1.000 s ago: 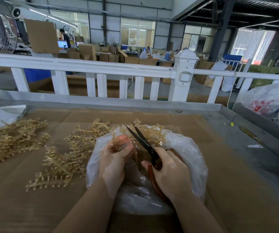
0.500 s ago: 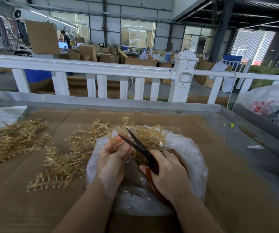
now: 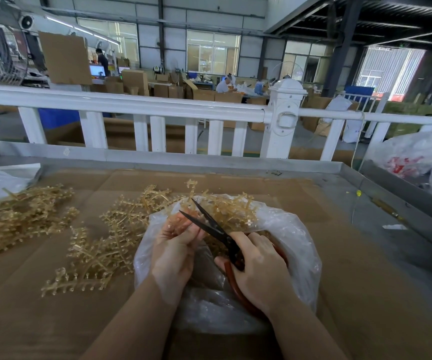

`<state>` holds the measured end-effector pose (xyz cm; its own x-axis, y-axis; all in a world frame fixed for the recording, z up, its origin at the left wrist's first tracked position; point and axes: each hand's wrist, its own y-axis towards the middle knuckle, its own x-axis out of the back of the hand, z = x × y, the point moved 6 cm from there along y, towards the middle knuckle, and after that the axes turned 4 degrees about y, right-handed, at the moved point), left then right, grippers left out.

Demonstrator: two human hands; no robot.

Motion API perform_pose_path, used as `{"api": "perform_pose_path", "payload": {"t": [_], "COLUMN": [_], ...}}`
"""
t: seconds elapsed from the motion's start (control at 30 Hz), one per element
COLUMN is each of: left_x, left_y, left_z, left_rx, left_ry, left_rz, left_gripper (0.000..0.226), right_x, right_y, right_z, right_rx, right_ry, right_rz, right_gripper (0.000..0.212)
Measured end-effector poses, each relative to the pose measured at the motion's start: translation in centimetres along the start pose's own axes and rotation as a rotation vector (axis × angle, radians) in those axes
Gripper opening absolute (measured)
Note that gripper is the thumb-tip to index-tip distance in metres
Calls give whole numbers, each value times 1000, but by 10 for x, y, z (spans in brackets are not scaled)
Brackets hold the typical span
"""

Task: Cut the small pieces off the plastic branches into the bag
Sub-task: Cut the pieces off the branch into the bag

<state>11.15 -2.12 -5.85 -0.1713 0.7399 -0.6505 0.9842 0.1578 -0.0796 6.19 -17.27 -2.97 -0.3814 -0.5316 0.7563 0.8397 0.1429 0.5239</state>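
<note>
A clear plastic bag lies open on the cardboard-covered table in front of me. My left hand pinches a translucent golden plastic branch over the bag's mouth. My right hand grips the red handles of black-bladed scissors. The blades are spread apart and point up and left, right by my left fingers. What the bag holds is hidden behind my hands.
More golden branches lie in a pile left of the bag and in a second heap at the far left. A metal rim and white fence bound the table's far side. White bags sit at the right.
The scissors have tilted further left toward my left fingers and the blades have spread wider. My left hand has shifted slightly on the branch.
</note>
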Motion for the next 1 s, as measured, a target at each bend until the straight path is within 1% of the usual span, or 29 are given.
{"api": "perform_pose_path", "payload": {"t": [0.07,0.27,0.37,0.5,0.73,0.83,1.0], "left_x": [0,-8,-8,-7,-4,-4,-5], "left_y": [0,-7,-6,-7,-7,-6,-6], "left_z": [1,-2,-3,-2,0,3,3], "left_rx": [9,-67,-88,-53,54,85,77], "left_ry": [11,153,196,132,-33,-41,-3], "left_rz": [3,71,68,41,-6,-21,9], "left_gripper": [25,21,27,22,26,25,25], "right_x": [0,-1,-2,-2,-1,0,0], "right_y": [0,1,1,2,1,0,0], "right_z": [-1,-4,-4,-3,-1,0,0], "right_rx": [-1,-22,-20,-11,14,12,0], "right_ry": [0,13,9,15,-7,-16,-15], "right_rz": [7,24,32,23,16,4,-7], "right_gripper": [45,44,44,44,47,46,46]}}
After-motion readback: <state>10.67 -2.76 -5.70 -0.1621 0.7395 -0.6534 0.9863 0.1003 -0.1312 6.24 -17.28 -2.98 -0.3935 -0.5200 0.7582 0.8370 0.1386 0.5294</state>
